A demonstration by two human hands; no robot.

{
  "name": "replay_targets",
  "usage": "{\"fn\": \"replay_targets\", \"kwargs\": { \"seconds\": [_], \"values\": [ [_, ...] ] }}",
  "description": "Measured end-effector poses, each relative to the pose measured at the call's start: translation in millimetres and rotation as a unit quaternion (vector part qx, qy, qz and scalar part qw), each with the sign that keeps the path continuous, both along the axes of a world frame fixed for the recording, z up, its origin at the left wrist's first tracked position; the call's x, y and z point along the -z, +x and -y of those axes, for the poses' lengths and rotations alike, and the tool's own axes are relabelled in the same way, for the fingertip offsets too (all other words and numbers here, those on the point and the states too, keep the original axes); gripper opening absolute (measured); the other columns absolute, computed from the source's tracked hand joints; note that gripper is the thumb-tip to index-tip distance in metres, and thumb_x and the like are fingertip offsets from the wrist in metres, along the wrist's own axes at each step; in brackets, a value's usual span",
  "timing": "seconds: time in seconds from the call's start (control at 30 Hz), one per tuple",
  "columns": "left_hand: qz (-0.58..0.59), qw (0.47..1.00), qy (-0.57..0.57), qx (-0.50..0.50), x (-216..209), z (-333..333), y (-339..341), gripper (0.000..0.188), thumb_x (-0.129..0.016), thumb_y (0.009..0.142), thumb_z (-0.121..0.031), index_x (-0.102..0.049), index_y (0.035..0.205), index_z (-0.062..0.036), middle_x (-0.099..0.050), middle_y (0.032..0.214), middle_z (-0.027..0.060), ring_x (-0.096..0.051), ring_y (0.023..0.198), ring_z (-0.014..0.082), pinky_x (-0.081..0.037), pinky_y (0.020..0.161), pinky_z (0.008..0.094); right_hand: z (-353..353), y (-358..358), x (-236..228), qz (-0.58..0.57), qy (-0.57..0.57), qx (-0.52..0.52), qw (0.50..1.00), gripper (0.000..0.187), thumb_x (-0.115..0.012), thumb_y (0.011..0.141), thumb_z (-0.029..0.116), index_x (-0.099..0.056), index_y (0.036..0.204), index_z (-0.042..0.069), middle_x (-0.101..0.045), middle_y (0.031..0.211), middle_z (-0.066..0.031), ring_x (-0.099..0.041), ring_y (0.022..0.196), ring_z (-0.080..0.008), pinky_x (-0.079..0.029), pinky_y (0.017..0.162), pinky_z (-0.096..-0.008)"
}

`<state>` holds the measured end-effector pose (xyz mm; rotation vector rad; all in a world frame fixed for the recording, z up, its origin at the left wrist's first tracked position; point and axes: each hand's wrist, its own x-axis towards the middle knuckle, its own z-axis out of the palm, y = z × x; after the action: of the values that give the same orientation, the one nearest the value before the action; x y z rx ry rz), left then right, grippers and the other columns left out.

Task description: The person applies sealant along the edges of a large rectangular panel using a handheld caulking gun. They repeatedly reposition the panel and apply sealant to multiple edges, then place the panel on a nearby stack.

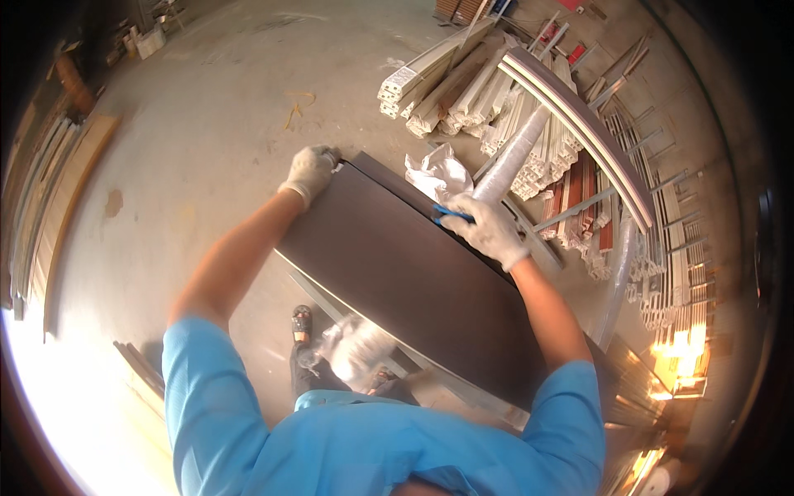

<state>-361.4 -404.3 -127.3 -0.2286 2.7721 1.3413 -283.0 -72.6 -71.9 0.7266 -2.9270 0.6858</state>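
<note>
A dark brown panel (397, 273) lies in front of me, slanting from far left to near right. Along its far edge runs a narrow black line or gap, with a thin dark strip beyond it. My left hand (310, 172), in a white work glove, is closed round the panel's far left corner; its fingertips are partly hidden. My right hand (488, 231), also gloved, is closed on a small blue-handled tool (451, 215) at the far edge, about midway along. The tool's working end is too hidden and blurred to tell its kind.
Beyond the panel lie a crumpled white plastic bag (438, 174) and a film-wrapped roll (513, 157). Stacks of long pale profiles (463, 83) and a rack with dark boards (579, 124) fill the right. Planks (66, 207) lean at far left. Clear film (356, 351) hangs near my feet.
</note>
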Motion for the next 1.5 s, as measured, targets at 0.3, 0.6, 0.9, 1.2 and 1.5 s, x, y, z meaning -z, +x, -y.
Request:
{"fn": "replay_targets", "kwargs": {
  "seconds": [0.3,0.6,0.9,1.2,1.5],
  "values": [
    [0.035,0.970,0.240,0.008,20.6,2.0,0.6,0.048,-0.063,0.096,-0.044,-0.068,0.116,-0.0008,-0.071,0.107,0.0184,-0.065,0.106,0.0296,-0.048,0.094,0.0381,162.1,-101.2,-10.8,0.057,-0.008,0.060,0.997,0.044,-0.071,0.087,0.050,-0.069,0.109,0.012,-0.074,0.092,-0.0120,-0.071,0.087,-0.0318,-0.053,0.080,-0.0420],
    [0.003,0.963,0.055,0.262,-21.5,-3.5,-15.0,0.087,-0.087,0.071,-0.051,-0.055,0.132,0.0015,-0.066,0.120,0.0238,-0.064,0.116,0.0331,-0.049,0.099,0.0369,111.6,-16.9,-49.4,0.013,-0.162,0.252,0.954,0.048,-0.077,0.086,0.043,-0.065,0.109,0.002,-0.070,0.089,-0.0107,-0.066,0.082,-0.0195,-0.050,0.074,-0.0346],
    [-0.012,0.918,0.133,0.373,-12.1,10.2,-34.1,0.060,-0.080,0.084,-0.023,-0.055,0.131,0.0058,-0.068,0.103,0.0116,-0.065,0.084,0.0131,-0.053,0.072,0.0269,77.2,92.8,-68.7,0.086,-0.328,0.358,0.870,0.026,-0.073,0.091,0.023,-0.063,0.103,0.002,-0.051,0.075,0.0045,-0.045,0.064,-0.0042,-0.039,0.057,-0.0232],
    [0.195,0.828,0.352,0.391,24.3,74.9,-49.6,0.039,-0.067,0.097,-0.027,-0.062,0.122,0.0020,-0.067,0.091,0.0051,-0.064,0.078,0.0137,-0.053,0.071,0.0278,60.0,171.6,-90.4,-0.089,-0.334,0.372,0.861,0.039,-0.076,0.091,0.029,-0.060,0.116,0.004,-0.060,0.085,-0.0016,-0.055,0.072,-0.0077,-0.046,0.064,-0.0236],
    [0.185,0.791,0.377,0.445,53.0,86.7,-57.3,0.038,-0.063,0.100,-0.034,-0.066,0.111,0.0017,-0.063,0.078,0.0002,-0.056,0.065,0.0070,-0.045,0.061,0.0212,155.6,189.4,-90.0,-0.181,-0.584,0.434,0.661,0.044,-0.070,0.095,0.034,-0.049,0.126,0.012,-0.065,0.081,-0.0050,-0.057,0.057,-0.0069,-0.039,0.045,-0.0175]
  ]
}}
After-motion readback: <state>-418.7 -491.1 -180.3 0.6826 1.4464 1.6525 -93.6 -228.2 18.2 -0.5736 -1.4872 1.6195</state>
